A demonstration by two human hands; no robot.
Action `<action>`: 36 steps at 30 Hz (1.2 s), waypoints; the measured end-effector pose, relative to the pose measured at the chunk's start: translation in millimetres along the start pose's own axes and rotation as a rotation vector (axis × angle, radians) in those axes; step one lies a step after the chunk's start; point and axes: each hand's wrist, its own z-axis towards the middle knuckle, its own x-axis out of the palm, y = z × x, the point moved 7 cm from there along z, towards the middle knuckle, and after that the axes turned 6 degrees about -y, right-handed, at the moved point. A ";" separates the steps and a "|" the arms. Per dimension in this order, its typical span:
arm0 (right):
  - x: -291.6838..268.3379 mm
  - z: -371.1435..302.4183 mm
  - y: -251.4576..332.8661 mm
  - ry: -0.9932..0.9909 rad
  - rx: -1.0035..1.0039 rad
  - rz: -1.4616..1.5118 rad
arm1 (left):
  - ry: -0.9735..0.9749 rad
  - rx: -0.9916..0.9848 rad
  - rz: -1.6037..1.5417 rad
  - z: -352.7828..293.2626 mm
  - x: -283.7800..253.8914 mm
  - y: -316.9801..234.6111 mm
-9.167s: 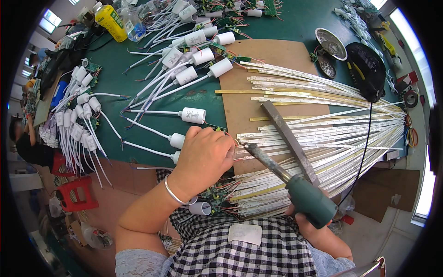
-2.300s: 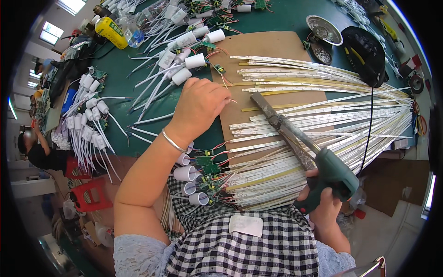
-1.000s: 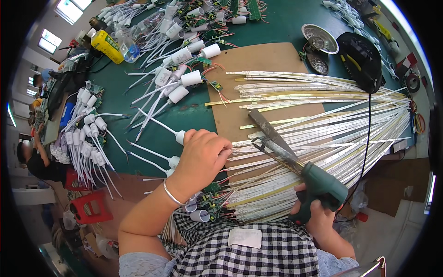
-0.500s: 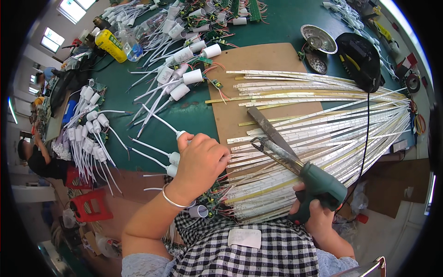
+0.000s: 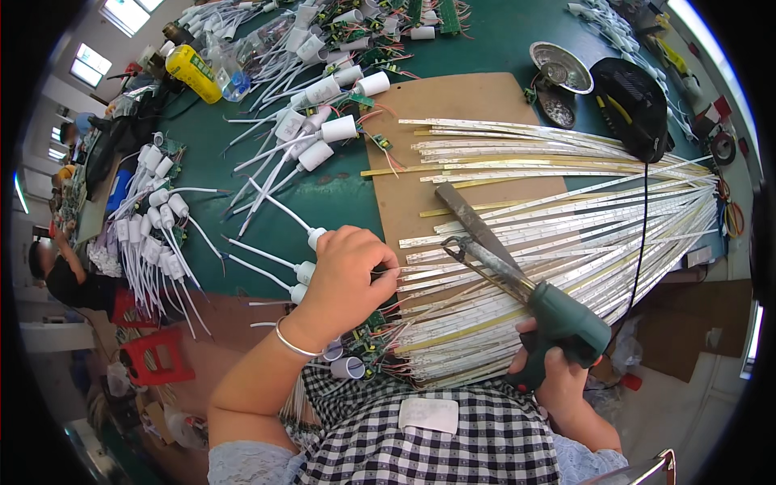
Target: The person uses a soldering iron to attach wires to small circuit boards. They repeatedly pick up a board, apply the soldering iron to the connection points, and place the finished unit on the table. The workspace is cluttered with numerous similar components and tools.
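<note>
My left hand (image 5: 349,271) is closed in a pinch at the left ends of the LED strips (image 5: 501,255), with a thin wire at its fingertips. Partly under that hand are white cylindrical lamp caps with white cables, one of them a cap (image 5: 316,238) by the knuckles. My right hand (image 5: 559,376) grips a green soldering gun (image 5: 567,319) by its handle. The gun's metal tip points up and left over the strips. A flat dark metal bar (image 5: 477,226) lies across the strips just beyond the tip. Green circuit boards (image 5: 373,333) with red wires sit beneath my left wrist.
A brown board (image 5: 461,97) lies under the strips on the green table (image 5: 339,206). Further back are a metal bowl (image 5: 561,68), a black cap (image 5: 630,105) and a yellow bottle (image 5: 192,73). More lamp caps (image 5: 152,234) pile up at left, near a red stool (image 5: 158,356) and another person (image 5: 77,279).
My left hand has shifted slightly and its fingers have curled closer together, drawing off the lamp cap by its knuckles. The right hand and soldering gun have barely moved.
</note>
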 end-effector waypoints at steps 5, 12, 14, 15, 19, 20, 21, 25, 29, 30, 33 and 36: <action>3.9 0.3 0.9 0.010 0.009 -0.007 | -0.010 0.005 0.071 -0.4 2.1 -0.9; 16.5 -1.2 5.8 0.125 0.014 -0.130 | -0.039 0.006 0.126 1.4 7.3 -2.3; 17.5 -1.9 5.4 0.165 0.005 -0.254 | -0.026 0.006 0.133 1.6 8.3 -1.7; 12.9 -3.1 2.6 0.184 -0.008 -0.350 | -0.018 0.007 0.142 1.8 8.7 -1.8; 10.5 -7.3 -3.9 0.223 -0.106 -0.662 | 0.000 0.011 0.152 2.3 8.7 -1.9; 12.7 -7.1 -2.0 0.238 -0.168 -0.738 | 0.004 0.011 0.144 2.7 8.6 -1.6; 18.1 -5.0 3.0 0.275 -0.279 -0.818 | 0.008 0.010 0.138 3.1 8.4 -1.1; 25.0 -4.5 6.2 0.266 -0.312 -0.886 | 0.009 0.008 0.133 3.0 8.8 -0.6; 22.1 -5.0 2.2 0.265 -0.254 -0.857 | 0.001 0.007 0.122 2.6 8.1 0.3; 22.9 -5.3 3.1 0.275 -0.268 -0.868 | -0.002 0.012 0.118 2.8 8.0 -0.2; 29.3 -3.2 7.4 0.287 -0.305 -0.889 | -0.017 0.031 0.116 3.8 7.1 -1.8; 31.6 -2.9 8.3 0.292 -0.338 -0.902 | -0.011 0.023 0.125 3.6 7.6 -1.4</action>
